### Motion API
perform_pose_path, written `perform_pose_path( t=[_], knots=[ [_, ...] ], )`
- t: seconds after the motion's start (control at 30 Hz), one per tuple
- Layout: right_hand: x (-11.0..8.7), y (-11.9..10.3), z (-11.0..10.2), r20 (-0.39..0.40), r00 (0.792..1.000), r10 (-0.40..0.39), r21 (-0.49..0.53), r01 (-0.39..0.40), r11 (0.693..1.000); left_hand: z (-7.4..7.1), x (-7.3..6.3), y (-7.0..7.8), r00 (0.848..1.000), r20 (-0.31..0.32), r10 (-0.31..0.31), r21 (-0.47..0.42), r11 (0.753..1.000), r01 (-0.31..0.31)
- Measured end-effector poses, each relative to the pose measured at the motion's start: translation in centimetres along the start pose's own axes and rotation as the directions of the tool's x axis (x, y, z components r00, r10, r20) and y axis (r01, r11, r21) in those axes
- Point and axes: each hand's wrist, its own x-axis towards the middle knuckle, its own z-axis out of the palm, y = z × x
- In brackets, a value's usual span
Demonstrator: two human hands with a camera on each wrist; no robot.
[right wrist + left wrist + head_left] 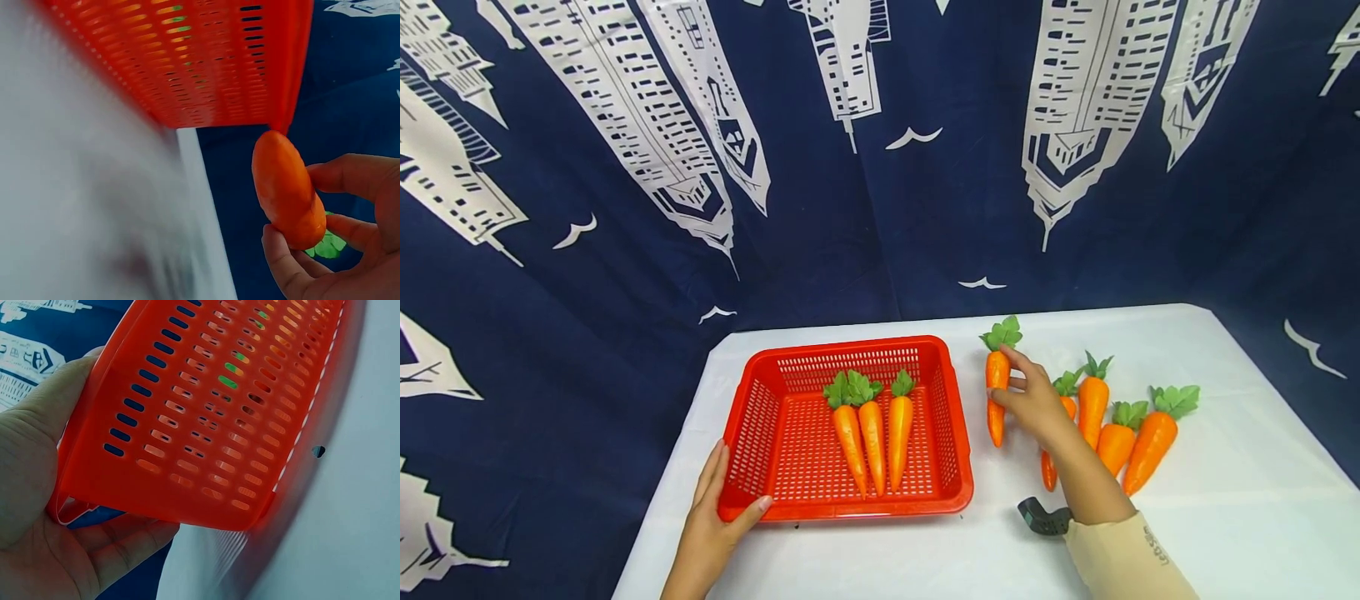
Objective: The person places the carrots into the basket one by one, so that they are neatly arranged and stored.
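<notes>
In the head view my right hand (1032, 394) pinches a carrot (997, 375) by its sides, leaf end away from me, just right of the red plastic basket (962, 450). Thumb and fingers hold the same carrot (284, 187) in the right wrist view, its green leaves (328, 245) partly hidden behind the hand. My left hand (707, 533) grips the basket's near left corner, with the thumb along the front rim. The left wrist view has that hand (37, 506) around the corner of the slotted basket wall (187, 425). Inside the basket lie three carrots (872, 437) side by side, leaves toward the back.
Right of my right hand, several more carrots (1150, 450) lie on the white table (1247, 533), some partly hidden by the forearm. A black wrist device (1043, 518) sits at the right sleeve. Behind the table hangs dark blue cloth (880, 250) with white buildings.
</notes>
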Motion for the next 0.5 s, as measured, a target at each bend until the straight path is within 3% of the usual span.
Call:
perform_pose_path(
  t=[0.5],
  knots=[
    [-0.1,-3.9,-0.7,0.038,0.998,-0.044,0.104,0.040,0.994,0.0,0.0,-0.1,1.000,-0.006,0.015,-0.007,1.000,-0.015]
  ],
)
